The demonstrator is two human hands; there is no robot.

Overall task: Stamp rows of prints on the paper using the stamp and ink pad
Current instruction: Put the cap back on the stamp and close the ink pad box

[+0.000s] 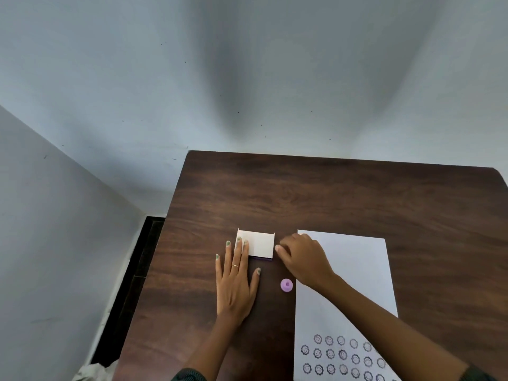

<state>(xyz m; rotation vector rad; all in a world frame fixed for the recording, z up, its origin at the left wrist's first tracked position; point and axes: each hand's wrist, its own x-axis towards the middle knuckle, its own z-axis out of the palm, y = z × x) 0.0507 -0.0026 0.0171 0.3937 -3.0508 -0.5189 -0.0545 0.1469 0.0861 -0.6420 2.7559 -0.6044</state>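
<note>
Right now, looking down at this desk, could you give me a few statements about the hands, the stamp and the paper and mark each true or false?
1. The left hand lies flat with fingertips on the white box. True.
2. The purple stamp is held in the right hand. False: it stands alone on the table, between the hands.
3. The paper already has rows of prints near its close end. True.
4. The far half of the paper is full of prints. False: it is blank.
5. The paper lies left of the white box. False: it lies to its right.
</note>
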